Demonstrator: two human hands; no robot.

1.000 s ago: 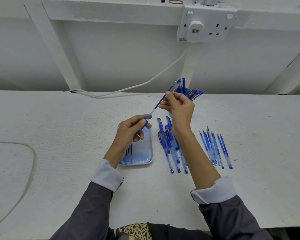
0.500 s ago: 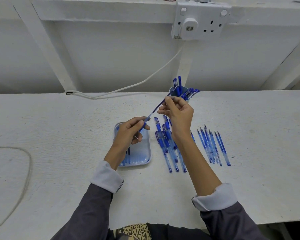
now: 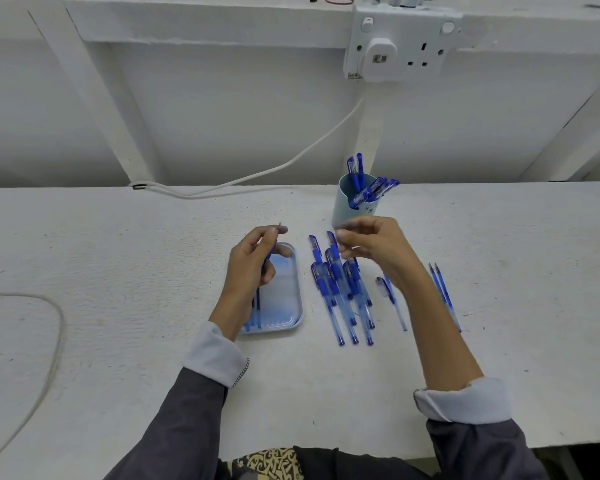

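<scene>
Presently, a thin refill is pinched in the left hand above the far end of the tray. The right hand, blurred over the pen pile, cannot be judged open or closed. Risk noted: the cup just beyond may be knocked over.

White-painted workshop corner, evenly lit

A rough white worktop meets a white wall crossed by a slanting brace; a white cable runs up to a double socket.
</scene>
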